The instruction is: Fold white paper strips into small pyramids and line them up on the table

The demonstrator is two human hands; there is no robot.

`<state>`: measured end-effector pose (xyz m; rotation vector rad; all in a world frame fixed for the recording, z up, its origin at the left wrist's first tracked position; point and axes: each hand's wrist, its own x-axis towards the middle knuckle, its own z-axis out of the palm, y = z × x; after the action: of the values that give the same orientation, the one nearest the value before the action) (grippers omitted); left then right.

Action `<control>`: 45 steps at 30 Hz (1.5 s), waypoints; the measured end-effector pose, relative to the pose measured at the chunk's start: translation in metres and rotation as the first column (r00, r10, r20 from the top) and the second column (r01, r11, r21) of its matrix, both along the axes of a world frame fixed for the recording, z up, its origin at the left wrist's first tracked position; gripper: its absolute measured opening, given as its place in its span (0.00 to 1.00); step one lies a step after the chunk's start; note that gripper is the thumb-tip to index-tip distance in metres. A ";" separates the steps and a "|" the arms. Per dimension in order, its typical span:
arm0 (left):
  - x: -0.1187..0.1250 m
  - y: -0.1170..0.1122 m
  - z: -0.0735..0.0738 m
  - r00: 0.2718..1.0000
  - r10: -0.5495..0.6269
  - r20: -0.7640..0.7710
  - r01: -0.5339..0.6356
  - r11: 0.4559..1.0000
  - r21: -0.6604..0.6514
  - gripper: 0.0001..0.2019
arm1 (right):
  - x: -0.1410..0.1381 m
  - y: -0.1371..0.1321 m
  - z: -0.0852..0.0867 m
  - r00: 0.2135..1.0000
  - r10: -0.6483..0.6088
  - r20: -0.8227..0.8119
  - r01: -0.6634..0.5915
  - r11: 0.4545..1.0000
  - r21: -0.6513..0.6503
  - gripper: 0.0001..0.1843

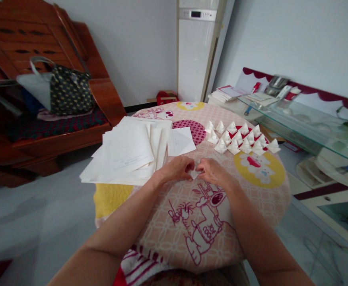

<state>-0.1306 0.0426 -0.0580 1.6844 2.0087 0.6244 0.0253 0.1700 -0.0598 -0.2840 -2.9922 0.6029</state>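
Note:
My left hand [176,169] and my right hand [211,171] meet at the middle of a table covered by a pink cartoon-print cloth [197,222]. Both have their fingers pinched together on a small folded white paper piece [194,174] held between them just above the cloth. To the left of my hands lies a stack of white paper sheets [126,153], with one single sheet [179,141] beside it. Beyond my right hand, several folded white paper triangles [241,139] stand in rows on the cloth.
A wooden bench [42,79] with a dotted handbag [69,89] stands at the left. A tall white air-conditioner unit [196,47] stands against the back wall. A glass shelf [305,119] with papers and small items runs along the right.

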 end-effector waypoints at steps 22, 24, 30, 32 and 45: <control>0.004 -0.004 0.009 0.944 -0.197 -0.265 0.200 0.980 -0.015 0.04 | 0.002 -0.003 0.004 0.989 0.095 0.112 -0.112 0.982 0.153 0.09; 0.004 -0.005 0.011 0.936 -0.213 -0.281 0.217 0.976 -0.018 0.05 | 0.001 -0.005 0.009 0.984 0.095 0.152 -0.123 0.975 0.187 0.08; 0.004 -0.006 0.013 0.938 -0.161 -0.307 0.164 0.986 -0.015 0.09 | 0.000 -0.004 0.011 0.992 0.060 0.108 -0.071 0.992 0.101 0.13; 0.002 -0.006 0.012 0.959 -0.106 -0.264 0.108 0.994 -0.007 0.09 | -0.001 -0.002 0.010 0.998 0.033 0.058 -0.034 0.999 0.018 0.13; -0.004 -0.001 0.008 0.985 0.142 -0.101 -0.151 0.984 -0.091 0.09 | -0.004 0.004 0.004 0.965 -0.252 0.079 0.264 0.937 -0.228 0.12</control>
<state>-0.1343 0.0420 -0.0500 1.5451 2.2078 0.4943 0.0212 0.1738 -0.0559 -0.7042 -2.8549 0.9330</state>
